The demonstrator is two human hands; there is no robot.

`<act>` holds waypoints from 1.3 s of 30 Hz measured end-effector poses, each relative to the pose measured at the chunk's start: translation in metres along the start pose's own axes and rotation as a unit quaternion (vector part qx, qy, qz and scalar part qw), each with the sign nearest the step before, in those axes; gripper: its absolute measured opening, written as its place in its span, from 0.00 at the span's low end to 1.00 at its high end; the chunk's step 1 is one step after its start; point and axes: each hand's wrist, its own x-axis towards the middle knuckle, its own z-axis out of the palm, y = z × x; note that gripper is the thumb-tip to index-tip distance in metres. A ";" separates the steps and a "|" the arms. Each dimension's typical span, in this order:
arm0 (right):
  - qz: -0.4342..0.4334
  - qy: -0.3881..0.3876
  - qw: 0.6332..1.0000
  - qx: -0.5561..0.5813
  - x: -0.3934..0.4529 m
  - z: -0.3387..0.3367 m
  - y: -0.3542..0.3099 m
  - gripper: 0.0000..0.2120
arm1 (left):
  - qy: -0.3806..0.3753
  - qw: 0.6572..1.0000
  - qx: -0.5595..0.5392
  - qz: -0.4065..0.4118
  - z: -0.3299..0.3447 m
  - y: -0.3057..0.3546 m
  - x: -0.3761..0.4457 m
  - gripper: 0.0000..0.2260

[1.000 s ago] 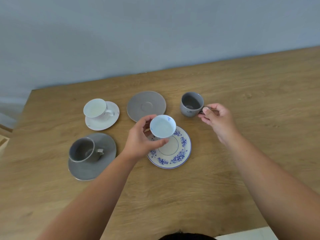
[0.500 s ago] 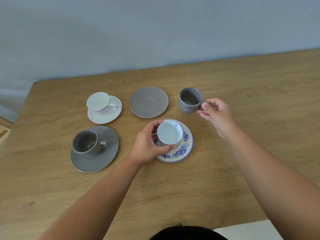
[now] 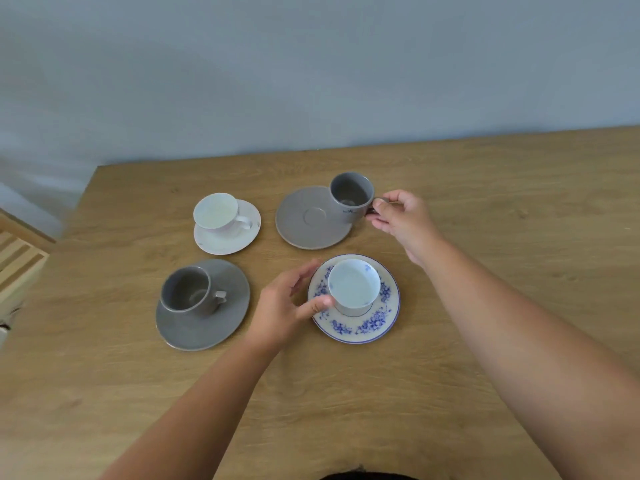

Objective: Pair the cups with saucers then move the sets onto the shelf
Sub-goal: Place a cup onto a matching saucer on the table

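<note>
Head view, looking forward and down over a wooden table (image 3: 346,393). Lowest in the frame, two bare forearms enter from the bottom edge and reach up toward the crockery.

Centre of the frame: a white cup with blue marks (image 3: 354,286) stands upright in the middle of a blue-flowered saucer (image 3: 360,327). The left hand (image 3: 284,306) lies just left of this pair, its fingers spread and curved loosely toward the cup. The thumb tip sits at the cup's lower left side over the saucer rim; whether it touches the cup cannot be told. The hand is not clasped around anything.

Left of centre: a grey cup (image 3: 188,289), handle to the right, stands upright on a grey saucer (image 3: 228,323), set toward that saucer's upper left part.

Upper centre: the right hand (image 3: 401,220) pinches the handle of a second grey cup (image 3: 351,197) between thumb and fingers. This cup is upright and overlaps the upper right edge of a bare grey saucer (image 3: 311,230); whether it rests on the rim or is held just above it cannot be told. The round well at the middle of that saucer is uncovered.

Upper left of the group: a white cup (image 3: 216,211), handle to the right, sits on a white saucer (image 3: 239,240).

Far left edge: part of a pale wooden slatted frame (image 3: 17,261) shows beside the table. Beyond the table's far edge, a plain grey-blue wall (image 3: 311,71) fills the upper half.
</note>
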 end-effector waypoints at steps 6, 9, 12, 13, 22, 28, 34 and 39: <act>0.021 -0.041 0.998 -0.030 0.022 0.027 0.003 0.04 | 0.074 0.996 0.014 -0.056 0.003 -0.009 -0.003 0.09; 0.028 -0.051 0.997 -0.046 0.029 0.035 0.007 0.02 | 0.066 0.994 0.007 -0.092 0.005 -0.013 0.002 0.10; 0.032 -0.056 0.997 -0.051 0.034 0.041 0.010 0.04 | 0.054 0.993 -0.007 -0.105 0.006 -0.014 0.007 0.12; 0.035 -0.057 0.996 -0.054 0.036 0.042 0.011 0.06 | 0.053 0.993 -0.012 -0.105 0.005 -0.015 0.008 0.13; 0.034 -0.063 0.995 -0.064 0.038 0.050 0.014 0.03 | 0.064 0.990 -0.031 -0.120 0.004 -0.020 0.011 0.15; 0.026 -0.065 0.996 -0.064 0.036 0.048 0.014 0.01 | 0.069 0.989 -0.033 -0.127 0.003 -0.019 0.010 0.15; 0.002 -0.038 0.997 -0.069 0.020 0.036 0.011 0.15 | 0.076 0.986 -0.042 -0.140 0.001 -0.018 0.008 0.14; -0.006 0.026 0.990 -0.136 -0.011 0.012 0.027 0.17 | 0.091 0.984 -0.044 -0.149 -0.002 -0.017 0.006 0.14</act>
